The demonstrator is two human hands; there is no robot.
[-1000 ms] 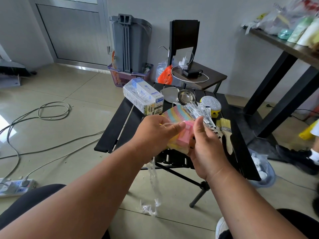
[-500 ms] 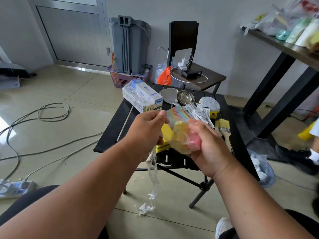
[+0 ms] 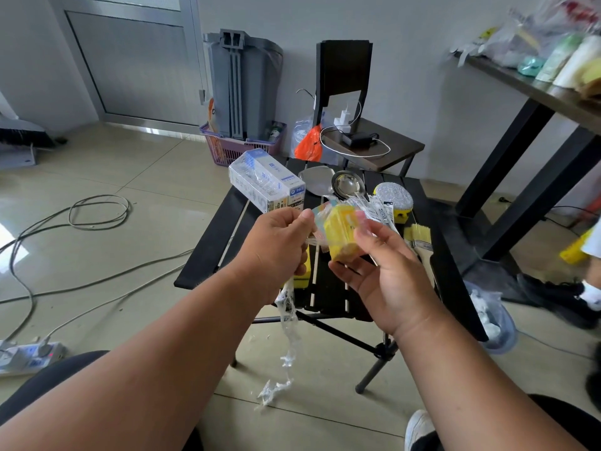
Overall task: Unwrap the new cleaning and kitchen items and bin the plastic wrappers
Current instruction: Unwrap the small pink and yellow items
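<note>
I see my left hand (image 3: pixel 276 252) with its fingers curled, pinching a strip of clear plastic wrapper (image 3: pixel 287 323) that hangs down from it in a crumpled ribbon towards the floor. Just to its right, my right hand (image 3: pixel 387 281) grips a yellow sponge block (image 3: pixel 341 232) between thumb and fingertips, above the black slatted worktop (image 3: pixel 208 252); some film seems to cling to the block, though I cannot tell how much. Beyond my left hand, a wrapped white box (image 3: pixel 265 185) lies on the worktop. Beyond my right hand sit a metal ladle (image 3: pixel 346 185), a silver scouring pad (image 3: pixel 393 196) and, further right, a pale brush (image 3: pixel 421 237). Below and right of that hand, a bin with white scraps (image 3: pixel 494 320) stands on the floor.
</note>
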